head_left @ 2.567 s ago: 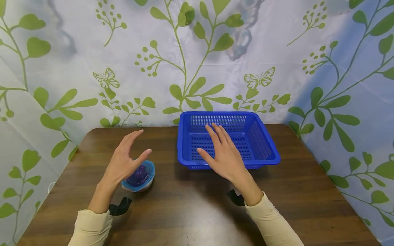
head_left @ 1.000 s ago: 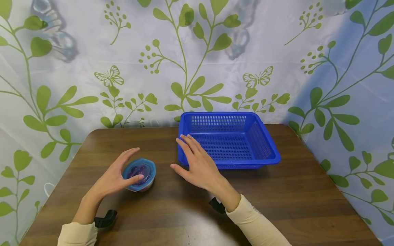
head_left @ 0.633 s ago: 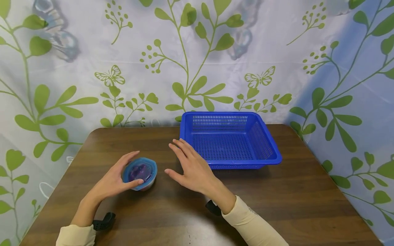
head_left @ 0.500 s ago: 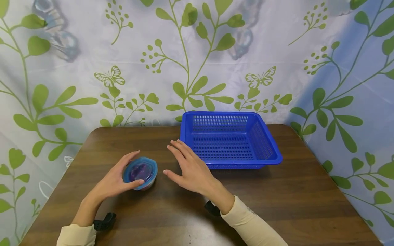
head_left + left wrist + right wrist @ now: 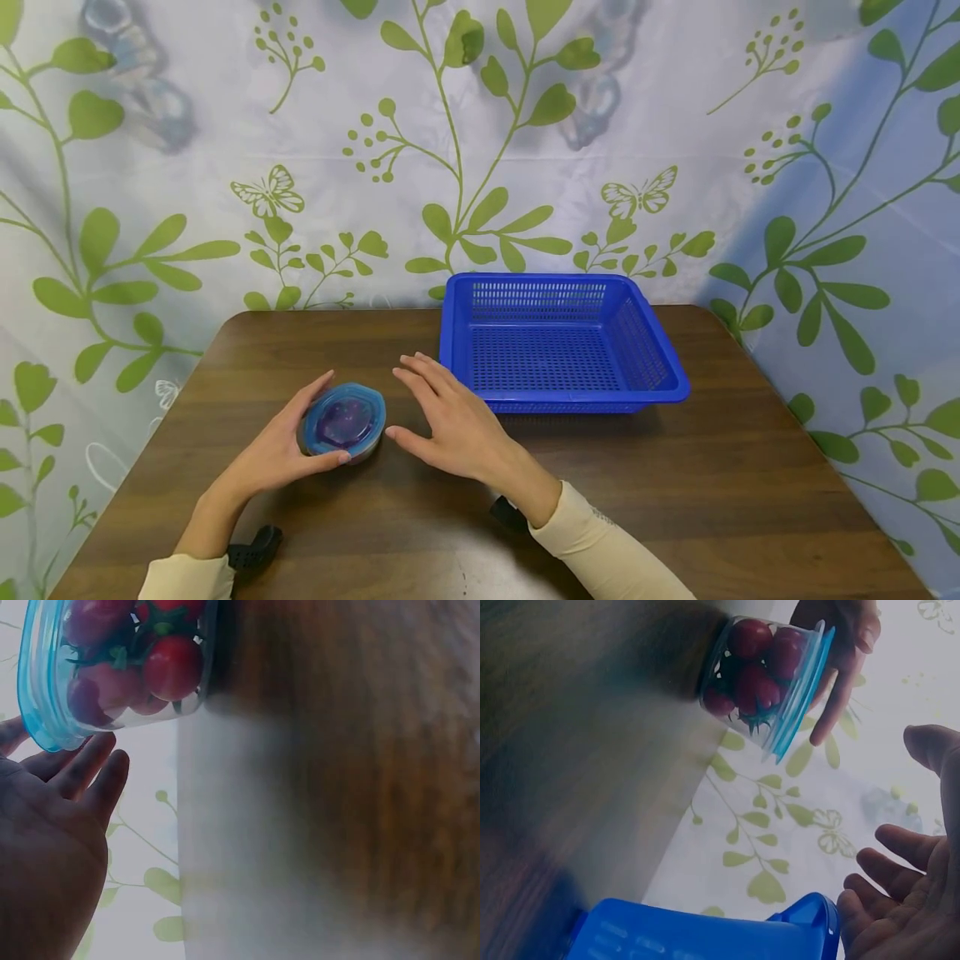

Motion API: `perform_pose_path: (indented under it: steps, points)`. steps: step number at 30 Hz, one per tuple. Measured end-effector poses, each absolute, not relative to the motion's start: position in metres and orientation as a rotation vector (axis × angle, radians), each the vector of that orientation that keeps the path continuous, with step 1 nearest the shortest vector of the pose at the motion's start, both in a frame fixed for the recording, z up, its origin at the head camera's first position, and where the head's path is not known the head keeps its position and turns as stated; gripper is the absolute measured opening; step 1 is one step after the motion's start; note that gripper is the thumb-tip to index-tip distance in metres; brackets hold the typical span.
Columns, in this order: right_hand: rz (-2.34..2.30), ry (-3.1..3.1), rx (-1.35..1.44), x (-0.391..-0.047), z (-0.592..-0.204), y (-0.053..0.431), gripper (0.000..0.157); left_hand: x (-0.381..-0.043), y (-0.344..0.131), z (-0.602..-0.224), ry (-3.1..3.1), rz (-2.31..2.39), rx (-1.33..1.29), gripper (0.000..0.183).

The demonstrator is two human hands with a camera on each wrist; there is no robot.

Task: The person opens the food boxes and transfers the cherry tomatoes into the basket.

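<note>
A small clear container with a light-blue lid stands on the left part of the wooden table. Red cherry tomatoes with green stems show through its side. Around its left side is my left hand, thumb by the near edge of the lid and the other fingers by the far edge. In the left wrist view those fingers are fairly straight, fingertips right at the lid's rim. My right hand hovers to the container's right, fingers spread and holding nothing, its thumb tip close to the lid.
A blue perforated plastic basket stands at the back of the brown wooden table, just beyond my right hand. Behind the table hangs a white cloth with green leaves and butterflies.
Both hands have come down toward the container. My right hand has moved left and nearer from over the basket; my left hand has closed in around the lid. Container and basket stay put.
</note>
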State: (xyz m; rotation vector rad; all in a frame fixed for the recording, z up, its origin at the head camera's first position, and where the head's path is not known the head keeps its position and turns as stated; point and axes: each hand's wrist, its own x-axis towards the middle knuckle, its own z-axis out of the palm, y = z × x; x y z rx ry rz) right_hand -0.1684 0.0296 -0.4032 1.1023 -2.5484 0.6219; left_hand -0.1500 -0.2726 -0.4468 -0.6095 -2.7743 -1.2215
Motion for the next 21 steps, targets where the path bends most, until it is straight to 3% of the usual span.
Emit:
perform_pose_path:
  steps: [21]
  points:
    - [0.615,-2.492,1.204,-0.163,-0.413,0.015,0.071,-0.147,-0.277,-0.465,-2.783,-1.364,-0.617,0.124]
